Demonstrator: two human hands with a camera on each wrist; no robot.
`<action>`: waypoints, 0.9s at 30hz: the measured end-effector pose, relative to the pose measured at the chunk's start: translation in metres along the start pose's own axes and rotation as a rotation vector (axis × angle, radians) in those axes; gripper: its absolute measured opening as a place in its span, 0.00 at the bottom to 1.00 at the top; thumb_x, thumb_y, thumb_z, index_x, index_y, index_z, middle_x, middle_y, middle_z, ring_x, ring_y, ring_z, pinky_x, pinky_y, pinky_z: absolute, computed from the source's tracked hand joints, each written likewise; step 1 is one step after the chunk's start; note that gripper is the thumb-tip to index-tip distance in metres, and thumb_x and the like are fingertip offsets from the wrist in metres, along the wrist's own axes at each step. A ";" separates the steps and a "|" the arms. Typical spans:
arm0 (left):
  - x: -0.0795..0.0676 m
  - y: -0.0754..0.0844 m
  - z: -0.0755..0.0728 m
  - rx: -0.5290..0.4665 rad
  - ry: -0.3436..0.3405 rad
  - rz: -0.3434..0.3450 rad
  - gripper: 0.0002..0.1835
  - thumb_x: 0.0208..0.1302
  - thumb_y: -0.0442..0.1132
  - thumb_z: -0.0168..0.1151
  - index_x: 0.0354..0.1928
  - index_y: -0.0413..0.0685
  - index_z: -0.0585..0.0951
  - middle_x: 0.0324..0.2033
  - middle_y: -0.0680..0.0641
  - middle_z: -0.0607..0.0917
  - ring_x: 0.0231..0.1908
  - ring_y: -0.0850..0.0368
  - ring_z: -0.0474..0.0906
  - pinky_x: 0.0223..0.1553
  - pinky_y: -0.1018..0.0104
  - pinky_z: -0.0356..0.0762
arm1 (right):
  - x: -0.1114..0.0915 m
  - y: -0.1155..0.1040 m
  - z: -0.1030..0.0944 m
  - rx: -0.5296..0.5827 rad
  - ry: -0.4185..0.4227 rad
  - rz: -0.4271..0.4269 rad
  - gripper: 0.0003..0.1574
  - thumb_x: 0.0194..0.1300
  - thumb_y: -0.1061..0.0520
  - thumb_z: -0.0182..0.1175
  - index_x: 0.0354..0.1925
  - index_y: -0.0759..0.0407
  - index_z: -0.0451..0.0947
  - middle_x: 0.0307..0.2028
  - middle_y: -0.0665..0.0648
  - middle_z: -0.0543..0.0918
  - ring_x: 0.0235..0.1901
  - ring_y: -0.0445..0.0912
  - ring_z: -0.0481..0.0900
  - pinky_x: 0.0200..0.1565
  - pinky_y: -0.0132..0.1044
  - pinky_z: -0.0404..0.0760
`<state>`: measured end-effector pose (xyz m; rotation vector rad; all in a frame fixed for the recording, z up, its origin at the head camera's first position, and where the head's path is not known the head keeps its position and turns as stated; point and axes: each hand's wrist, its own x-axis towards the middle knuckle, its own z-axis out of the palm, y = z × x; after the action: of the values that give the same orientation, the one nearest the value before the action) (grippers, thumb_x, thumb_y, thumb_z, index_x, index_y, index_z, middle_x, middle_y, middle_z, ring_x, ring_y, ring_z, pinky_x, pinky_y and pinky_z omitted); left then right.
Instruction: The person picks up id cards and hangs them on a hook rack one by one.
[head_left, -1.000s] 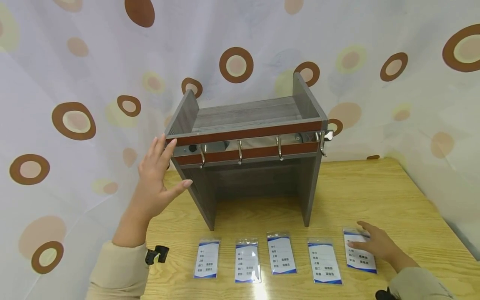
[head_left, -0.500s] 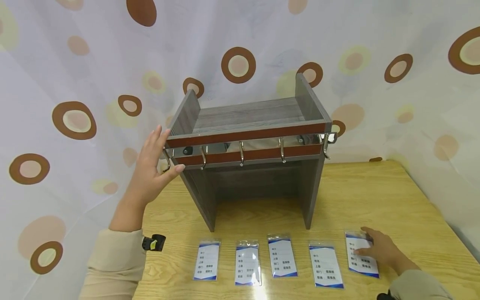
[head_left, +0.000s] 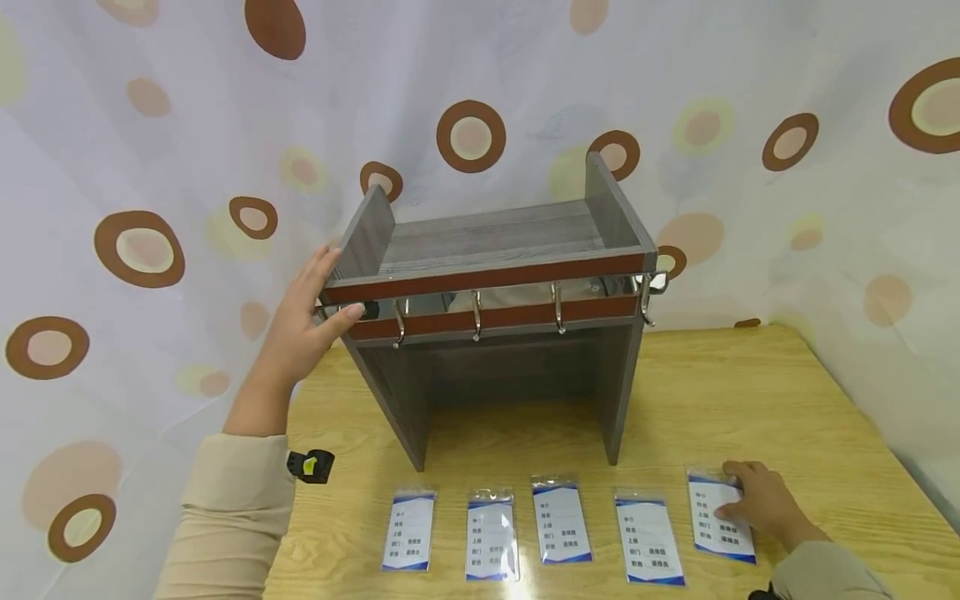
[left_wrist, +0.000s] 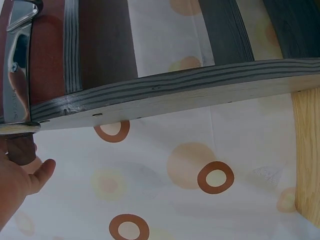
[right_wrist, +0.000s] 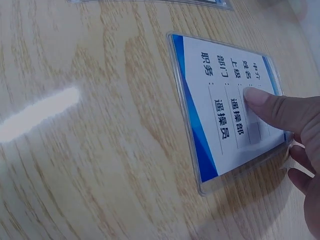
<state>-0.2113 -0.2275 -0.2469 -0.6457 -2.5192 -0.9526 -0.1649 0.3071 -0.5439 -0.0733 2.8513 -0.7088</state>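
Note:
A grey wooden rack (head_left: 487, 271) with a brown front, a shiny metal strip and several hooks (head_left: 557, 310) stands on the table. My left hand (head_left: 300, 333) holds its left front corner, thumb across the front and fingers along the side panel. In the left wrist view, part of this left hand (left_wrist: 20, 185) shows by the strip's end. My right hand (head_left: 765, 504) is at the rightmost name badge (head_left: 708, 521), a printed card in a clear sleeve. The right wrist view shows the thumb (right_wrist: 272, 105) over the badge (right_wrist: 220, 115) and the other fingers at its edge, pinching it.
Several similar badges lie in a row before the rack: one at far left (head_left: 408, 533), others in between, such as the fourth badge (head_left: 648, 542). Light wood table (head_left: 750, 392) surrounds them. A patterned cloth wall (head_left: 525, 75) rises behind.
My left hand has come in against the rack's left corner, its thumb now on the front. My right hand has shifted slightly rightward to the badge's right edge and closed on it.

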 end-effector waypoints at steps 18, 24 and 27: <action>0.012 -0.007 0.003 -0.104 -0.050 -0.081 0.32 0.61 0.48 0.49 0.65 0.54 0.53 0.64 0.51 0.51 0.62 0.54 0.45 0.54 0.44 0.49 | 0.001 0.003 0.003 -0.003 0.005 -0.002 0.45 0.23 0.44 0.71 0.41 0.65 0.69 0.34 0.66 0.67 0.34 0.62 0.64 0.32 0.54 0.66; 0.017 -0.010 0.004 -0.148 -0.057 -0.088 0.30 0.62 0.47 0.48 0.65 0.50 0.54 0.64 0.49 0.52 0.62 0.53 0.46 0.54 0.46 0.51 | 0.005 0.006 0.006 -0.008 -0.025 0.050 0.45 0.23 0.43 0.70 0.41 0.63 0.69 0.37 0.70 0.66 0.36 0.65 0.63 0.33 0.56 0.65; 0.018 -0.010 0.004 -0.173 -0.050 -0.100 0.30 0.63 0.48 0.47 0.64 0.48 0.55 0.63 0.47 0.52 0.61 0.51 0.47 0.54 0.47 0.52 | 0.007 0.007 0.006 -0.016 -0.033 0.061 0.46 0.23 0.42 0.70 0.42 0.63 0.68 0.37 0.69 0.66 0.35 0.64 0.63 0.32 0.55 0.65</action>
<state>-0.2327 -0.2264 -0.2462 -0.6047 -2.5523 -1.2144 -0.1704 0.3096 -0.5532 0.0001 2.8144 -0.6667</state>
